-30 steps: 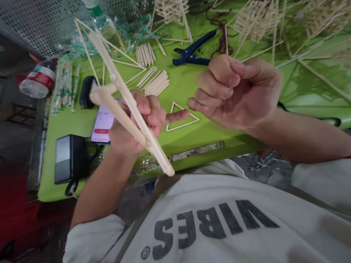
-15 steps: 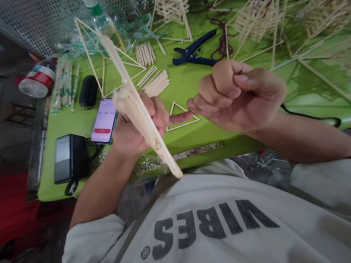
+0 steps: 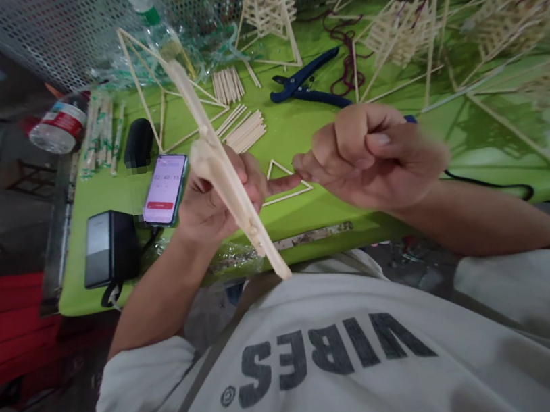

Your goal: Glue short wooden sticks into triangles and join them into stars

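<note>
Here, left fingers [image 3: 252, 180] clamp a knobbly wooden frame [image 3: 233, 195], right fingers [image 3: 350, 135] curled together.

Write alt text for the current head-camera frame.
A person's left hand holds up a wooden-stick frame, one finger extended toward the curled right hand. On the green table are a small stick triangle, piles of short sticks, a blue cutting tool and a phone showing a timer; latticed stick structures fill the right side.
</note>
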Demonstrator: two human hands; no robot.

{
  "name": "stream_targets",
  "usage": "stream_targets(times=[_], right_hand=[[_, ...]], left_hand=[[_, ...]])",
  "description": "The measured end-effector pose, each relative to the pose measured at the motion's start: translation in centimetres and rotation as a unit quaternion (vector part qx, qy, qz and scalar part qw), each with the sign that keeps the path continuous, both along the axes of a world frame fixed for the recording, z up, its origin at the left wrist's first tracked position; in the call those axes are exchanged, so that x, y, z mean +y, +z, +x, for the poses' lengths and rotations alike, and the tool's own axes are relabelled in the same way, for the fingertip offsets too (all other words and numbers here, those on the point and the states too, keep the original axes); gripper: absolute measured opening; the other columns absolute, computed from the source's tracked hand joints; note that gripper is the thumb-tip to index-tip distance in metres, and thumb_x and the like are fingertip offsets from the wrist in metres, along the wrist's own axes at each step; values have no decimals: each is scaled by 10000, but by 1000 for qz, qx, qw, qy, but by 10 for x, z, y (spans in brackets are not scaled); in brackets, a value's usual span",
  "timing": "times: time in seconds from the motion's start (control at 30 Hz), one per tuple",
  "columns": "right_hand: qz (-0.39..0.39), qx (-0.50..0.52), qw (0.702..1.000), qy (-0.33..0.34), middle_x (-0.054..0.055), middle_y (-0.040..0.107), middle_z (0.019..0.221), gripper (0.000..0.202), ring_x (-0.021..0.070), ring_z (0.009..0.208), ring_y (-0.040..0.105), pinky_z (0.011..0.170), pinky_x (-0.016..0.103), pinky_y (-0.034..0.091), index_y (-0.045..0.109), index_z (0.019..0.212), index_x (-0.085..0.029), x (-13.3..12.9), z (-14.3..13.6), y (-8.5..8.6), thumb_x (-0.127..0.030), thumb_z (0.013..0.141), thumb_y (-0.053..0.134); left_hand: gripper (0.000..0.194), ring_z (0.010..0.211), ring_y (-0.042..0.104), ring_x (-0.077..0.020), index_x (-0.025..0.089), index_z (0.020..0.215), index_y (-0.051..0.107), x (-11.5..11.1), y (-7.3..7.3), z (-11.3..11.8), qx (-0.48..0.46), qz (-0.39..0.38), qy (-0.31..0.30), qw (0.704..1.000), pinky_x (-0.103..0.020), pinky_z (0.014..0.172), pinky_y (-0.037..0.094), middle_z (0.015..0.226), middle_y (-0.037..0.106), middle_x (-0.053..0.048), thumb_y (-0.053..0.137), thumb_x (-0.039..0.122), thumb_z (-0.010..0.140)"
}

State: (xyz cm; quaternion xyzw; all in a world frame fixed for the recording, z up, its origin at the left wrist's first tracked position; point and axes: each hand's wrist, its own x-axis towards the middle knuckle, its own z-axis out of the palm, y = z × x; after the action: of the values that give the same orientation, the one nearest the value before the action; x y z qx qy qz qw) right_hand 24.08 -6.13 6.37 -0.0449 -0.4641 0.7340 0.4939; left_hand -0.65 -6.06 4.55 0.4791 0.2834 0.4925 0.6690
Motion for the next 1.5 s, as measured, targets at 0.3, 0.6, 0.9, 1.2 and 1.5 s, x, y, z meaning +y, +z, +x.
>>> stream_targets(times=[0.3,0.6,0.9,1.2,1.5], right_hand=[[47,-31,998,-36,-31,478,690,529,171,645,367,774,396,398,542,688,-252,0,0,1,-313,1081,892],[24,-25,999,-34,-34,543,681,512,152,649,420,789,390,429,670,698,-204,-1,0,0,-399,1013,1023],[22,-39,999,-30,-40,510,660,543,153,620,390,754,397,405,639,675,-221,0,-4,0,-433,998,1021],[6,-42,998,-54,-48,434,637,576,167,606,337,736,405,372,606,642,-249,2,-1,3,-449,936,1059],[25,-43,998,-41,-43,458,656,542,171,627,383,751,399,392,628,674,-244,-2,0,2,-440,990,1023]], left_hand=[[692,634,708,-168,247,697,606,0,3,6,-42,18,-27,999,-687,1293,696,633,603,48,1110,706,817],[703,581,712,-151,229,643,556,4,0,10,-85,53,-43,994,-652,1209,755,567,579,55,1024,657,946],[725,551,680,-134,236,650,570,5,-3,11,-80,33,-6,996,-694,1295,696,576,527,83,1094,696,847],[650,603,697,-168,252,701,672,4,-6,8,-59,21,-14,998,-661,1222,730,594,567,55,1095,729,831],[662,574,666,-132,234,650,624,0,-4,11,-90,17,6,996,-568,1076,810,606,612,54,1120,631,834]])
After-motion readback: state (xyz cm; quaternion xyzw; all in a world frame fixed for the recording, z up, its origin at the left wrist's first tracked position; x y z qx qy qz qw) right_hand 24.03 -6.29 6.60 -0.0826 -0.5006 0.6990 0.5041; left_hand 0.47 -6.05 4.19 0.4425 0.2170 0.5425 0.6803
